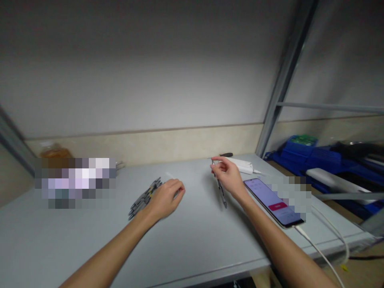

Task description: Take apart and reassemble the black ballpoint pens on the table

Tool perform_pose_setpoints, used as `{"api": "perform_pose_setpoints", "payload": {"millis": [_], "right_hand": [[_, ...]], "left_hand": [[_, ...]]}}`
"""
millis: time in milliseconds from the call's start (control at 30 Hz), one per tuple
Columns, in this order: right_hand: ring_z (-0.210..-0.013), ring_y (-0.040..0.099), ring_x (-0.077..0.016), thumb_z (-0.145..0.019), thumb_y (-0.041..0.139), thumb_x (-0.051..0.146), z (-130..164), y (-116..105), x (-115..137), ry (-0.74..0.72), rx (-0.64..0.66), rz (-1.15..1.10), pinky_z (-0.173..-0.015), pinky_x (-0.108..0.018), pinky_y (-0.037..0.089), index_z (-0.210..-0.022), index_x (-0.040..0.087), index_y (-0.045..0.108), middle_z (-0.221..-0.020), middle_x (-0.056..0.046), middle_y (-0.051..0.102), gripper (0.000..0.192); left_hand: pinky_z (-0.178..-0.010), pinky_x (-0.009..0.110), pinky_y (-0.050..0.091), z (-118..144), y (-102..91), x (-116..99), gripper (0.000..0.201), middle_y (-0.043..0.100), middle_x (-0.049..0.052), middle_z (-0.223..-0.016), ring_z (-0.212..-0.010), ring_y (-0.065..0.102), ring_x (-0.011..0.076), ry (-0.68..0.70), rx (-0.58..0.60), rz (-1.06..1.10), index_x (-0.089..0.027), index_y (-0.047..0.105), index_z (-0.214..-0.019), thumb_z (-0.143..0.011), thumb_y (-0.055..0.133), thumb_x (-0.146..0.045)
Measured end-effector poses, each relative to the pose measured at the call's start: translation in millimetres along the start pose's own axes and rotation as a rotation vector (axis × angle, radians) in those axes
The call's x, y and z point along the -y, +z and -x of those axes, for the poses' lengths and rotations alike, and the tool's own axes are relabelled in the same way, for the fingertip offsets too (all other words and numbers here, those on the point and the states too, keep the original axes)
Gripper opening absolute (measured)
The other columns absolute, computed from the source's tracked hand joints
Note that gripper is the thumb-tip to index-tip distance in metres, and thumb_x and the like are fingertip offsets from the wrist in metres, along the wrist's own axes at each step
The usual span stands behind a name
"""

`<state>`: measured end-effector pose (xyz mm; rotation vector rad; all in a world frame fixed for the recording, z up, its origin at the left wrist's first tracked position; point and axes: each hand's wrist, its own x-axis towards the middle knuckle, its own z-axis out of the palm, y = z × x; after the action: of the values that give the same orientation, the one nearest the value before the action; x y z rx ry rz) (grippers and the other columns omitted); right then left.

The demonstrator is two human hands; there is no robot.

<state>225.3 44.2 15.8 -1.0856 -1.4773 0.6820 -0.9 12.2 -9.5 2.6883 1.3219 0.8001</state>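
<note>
My left hand (167, 197) rests on the grey table (192, 240), its curled fingers lying over the near end of a bundle of dark pens (143, 199). My right hand (228, 174) is raised slightly above the table and pinches one dark pen (220, 189) near its top, the pen slanting down toward me. Whether the left hand actually grips any pen from the bundle is unclear.
A lit smartphone (273, 201) with a white cable (324, 256) lies right of my right forearm. A white adapter (242, 164) and a black item sit at the back. Blue trays (312, 158) fill the right side beyond a metal post. A blurred patch covers the left rear.
</note>
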Motion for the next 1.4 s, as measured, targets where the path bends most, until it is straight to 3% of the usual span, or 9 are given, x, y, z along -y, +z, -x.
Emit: {"api": "perform_pose_setpoints", "payload": {"millis": [167, 333, 533, 800, 1067, 1233, 1400], "right_hand": [[-0.058, 0.053, -0.0133, -0.074, 0.06, 0.024, 5.4, -0.1, -8.9, -0.051, 0.202, 0.643, -0.06, -0.024, 0.036, -0.096, 0.021, 0.064, -0.06, 0.001, 0.06, 0.023], [-0.075, 0.059, -0.0188, -0.071, 0.068, 0.032, 7.2, -0.7, -10.2, 0.051, 0.298, 0.861, -0.065, -0.025, 0.037, -0.105, 0.026, 0.063, -0.077, -0.003, 0.066, 0.035], [-0.089, 0.061, -0.0236, -0.073, 0.065, 0.04, 6.3, -1.2, -11.5, 0.134, 0.325, 0.964, -0.069, -0.027, 0.039, -0.099, 0.021, 0.067, -0.092, -0.011, 0.067, 0.032], [-0.078, 0.063, -0.0205, -0.077, 0.059, 0.037, 5.2, -0.3, -12.2, 0.169, 0.366, 0.95, -0.064, -0.026, 0.039, -0.082, 0.019, 0.071, -0.085, -0.01, 0.069, 0.021], [-0.072, 0.062, -0.0157, -0.074, 0.061, 0.033, 6.9, 1.8, -13.6, 0.101, 0.411, 0.864, -0.065, -0.022, 0.04, -0.084, 0.019, 0.07, -0.079, -0.007, 0.068, 0.019], [-0.074, 0.062, -0.0171, -0.07, 0.065, 0.031, 8.9, 2.8, -14.2, 0.073, 0.459, 0.883, -0.063, -0.023, 0.04, -0.086, 0.02, 0.07, -0.081, -0.006, 0.068, 0.02], [-0.085, 0.062, -0.0216, -0.072, 0.061, 0.027, 9.8, 1.3, -8.9, 0.106, 0.409, 0.99, -0.071, -0.027, 0.042, -0.087, 0.018, 0.07, -0.089, -0.011, 0.068, 0.019]], "left_hand": [[-0.076, 0.031, 0.041, -0.8, -0.9, 1.5, 0.017, 0.06, 0.004, -0.081, -0.082, 0.053, 0.0182, -0.026, 0.002, -0.09, -0.018, 0.055, -0.08, -0.088, 0.04, -0.021], [-0.076, 0.031, 0.041, -1.3, -2.1, -0.9, 0.017, 0.06, 0.004, -0.082, -0.083, 0.053, 0.0179, -0.03, 0.003, -0.078, -0.018, 0.055, -0.079, -0.088, 0.04, -0.021], [-0.076, 0.03, 0.041, -1.2, -1.6, -0.5, 0.016, 0.059, 0.003, -0.081, -0.082, 0.053, 0.0173, -0.032, 0.013, -0.05, -0.018, 0.055, -0.079, -0.087, 0.041, -0.021], [-0.075, 0.03, 0.042, -0.7, -0.7, 0.7, 0.016, 0.059, 0.004, -0.08, -0.081, 0.054, 0.0174, -0.022, 0.013, -0.034, -0.018, 0.055, -0.079, -0.087, 0.042, -0.021], [-0.074, 0.03, 0.042, -0.6, -1.6, -0.6, 0.017, 0.059, 0.004, -0.08, -0.081, 0.054, 0.0174, -0.009, 0.009, -0.024, -0.019, 0.055, -0.078, -0.087, 0.041, -0.022], [-0.076, 0.03, 0.042, -0.2, -1.7, -0.6, 0.017, 0.059, 0.004, -0.081, -0.081, 0.053, 0.0174, -0.018, 0.032, -0.019, -0.018, 0.056, -0.079, -0.087, 0.041, -0.022], [-0.076, 0.03, 0.042, 0.0, -0.7, -0.2, 0.019, 0.059, 0.004, -0.08, -0.081, 0.053, 0.0173, -0.016, 0.034, -0.02, -0.018, 0.055, -0.079, -0.088, 0.04, -0.022]]}}
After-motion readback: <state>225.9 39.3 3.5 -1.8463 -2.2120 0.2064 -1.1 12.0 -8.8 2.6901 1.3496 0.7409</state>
